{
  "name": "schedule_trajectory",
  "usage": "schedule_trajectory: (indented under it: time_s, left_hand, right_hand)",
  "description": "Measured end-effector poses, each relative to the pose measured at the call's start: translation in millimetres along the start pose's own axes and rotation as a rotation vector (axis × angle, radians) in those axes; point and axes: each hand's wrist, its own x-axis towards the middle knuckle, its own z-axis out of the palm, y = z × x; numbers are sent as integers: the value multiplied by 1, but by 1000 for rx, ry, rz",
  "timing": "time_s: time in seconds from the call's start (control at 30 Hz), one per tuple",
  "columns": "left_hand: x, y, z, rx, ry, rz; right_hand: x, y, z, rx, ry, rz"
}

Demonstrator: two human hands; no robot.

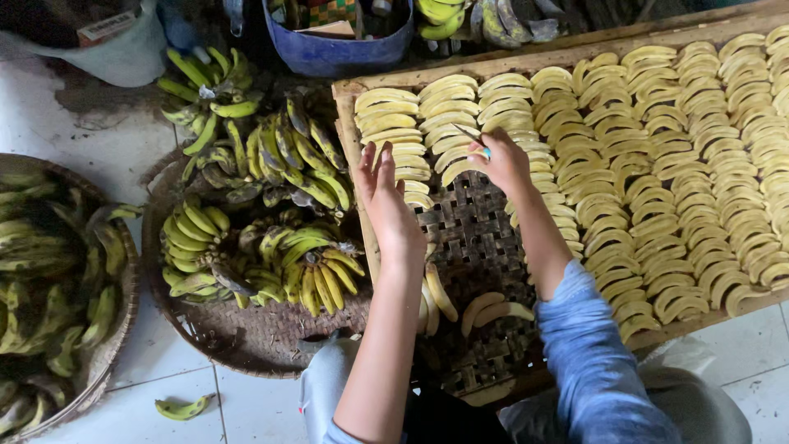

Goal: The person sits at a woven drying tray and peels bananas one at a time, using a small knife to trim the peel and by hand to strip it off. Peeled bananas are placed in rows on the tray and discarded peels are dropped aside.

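Peeled banana (457, 168) is pinched in R hand (501, 162), along w/ a small knife (470, 133), and held at the end of a row on the woven tray (475, 238). L hand (385, 197) is held open, fingers spread, empty, over tray's left edge. Unpeeled bunches (271, 205) lie in a basket at left.

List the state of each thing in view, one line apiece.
Left hand: open, empty, over the tray edge.
Right hand: gripping a small knife.
Tray: mostly filled with rows of peeled bananas.
Basket: holds unpeeled bunches.
Loose banana: on the floor.
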Motion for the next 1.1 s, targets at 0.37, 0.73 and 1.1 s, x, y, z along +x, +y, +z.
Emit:
schedule_trajectory:
  time_s: [0.37,0.73,1.1]
  left_hand:
    - [-3,2,-3,-29,-67,6]
    - [-4,2,-10,-75,-97,-15]
    - [-25,20,-26,-118,-182,-36]
  right_hand:
    - [-21,14,34,83,364,-58]
    - [-52,12,43,257,243,-68]
    - [-123,-9,94,188,-436,-329]
